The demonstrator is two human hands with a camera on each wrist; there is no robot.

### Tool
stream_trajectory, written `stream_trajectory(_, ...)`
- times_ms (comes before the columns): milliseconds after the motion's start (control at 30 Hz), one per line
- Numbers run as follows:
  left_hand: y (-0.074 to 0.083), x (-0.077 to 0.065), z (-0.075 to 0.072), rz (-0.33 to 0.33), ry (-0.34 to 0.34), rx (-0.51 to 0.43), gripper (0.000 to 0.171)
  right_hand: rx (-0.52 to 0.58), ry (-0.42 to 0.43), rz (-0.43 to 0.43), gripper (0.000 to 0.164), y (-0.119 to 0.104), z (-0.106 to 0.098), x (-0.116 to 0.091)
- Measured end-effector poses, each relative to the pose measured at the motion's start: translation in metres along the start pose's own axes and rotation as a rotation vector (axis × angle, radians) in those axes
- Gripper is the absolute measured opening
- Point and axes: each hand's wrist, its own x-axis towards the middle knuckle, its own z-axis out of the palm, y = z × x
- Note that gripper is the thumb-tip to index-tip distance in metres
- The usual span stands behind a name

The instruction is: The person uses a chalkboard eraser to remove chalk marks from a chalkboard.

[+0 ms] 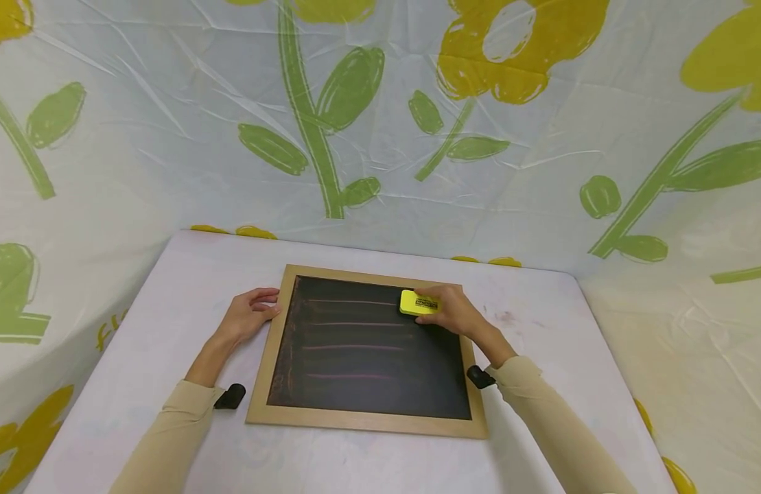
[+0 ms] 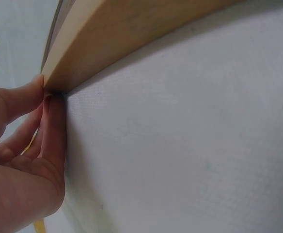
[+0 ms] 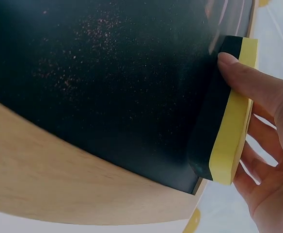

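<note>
A chalkboard (image 1: 368, 391) in a light wooden frame lies on the white table, with several faint pink chalk lines across its dark surface. My left hand (image 1: 247, 317) holds the frame's left edge; up close in the left wrist view, the thumb (image 2: 27, 94) is at the wood and a finger reaches the lower edge. Near the board's upper right, my right hand (image 1: 449, 312) grips a yellow and black eraser (image 1: 411, 302). Seen from the right wrist, the thumb (image 3: 233, 68) lies across one side of the eraser, its other fingers behind. Black felt faces the board.
Pinkish chalk dust (image 3: 100, 31) speckles the board. White cloth (image 1: 368, 151) printed with yellow flowers and green leaves hangs behind and beside the table (image 1: 528, 309). A small black device (image 1: 230, 396) sits at the left wrist, another (image 1: 481, 377) at the right.
</note>
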Motion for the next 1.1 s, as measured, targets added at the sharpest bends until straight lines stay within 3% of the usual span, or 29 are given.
stream_trajectory(1100,0.005,-0.005,0.001,0.029,0.011,-0.018,0.045,-0.01,-0.056,-0.06,0.065,-0.038,0.021,0.032)
